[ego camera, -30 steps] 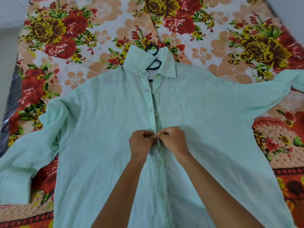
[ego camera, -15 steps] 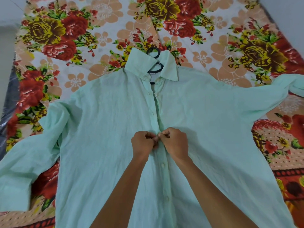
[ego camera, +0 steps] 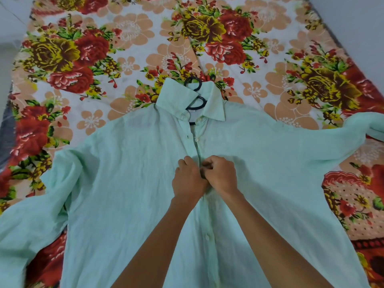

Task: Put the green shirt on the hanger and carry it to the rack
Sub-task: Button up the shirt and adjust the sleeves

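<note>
The pale green shirt [ego camera: 128,183] lies face up on the bed, sleeves spread to both sides. A dark hanger [ego camera: 195,96] sits inside it; only its hook and neck show at the open collar. My left hand [ego camera: 188,179] and my right hand [ego camera: 221,176] meet at the button placket in the middle of the chest, fingers pinched on the two front edges of the shirt. The button under my fingers is hidden. Buttons below my hands look fastened; the placket above them is open.
A floral bedsheet [ego camera: 133,34] in red, yellow and peach covers the bed. Grey floor [ego camera: 8,38] shows at the far left and a pale wall [ego camera: 353,21] at the top right. The right sleeve reaches the frame's edge.
My hands have stayed pinched at the placket, shifting slightly up the shirt front. The view has tipped a little, so the shirt sits lower in the frame.
</note>
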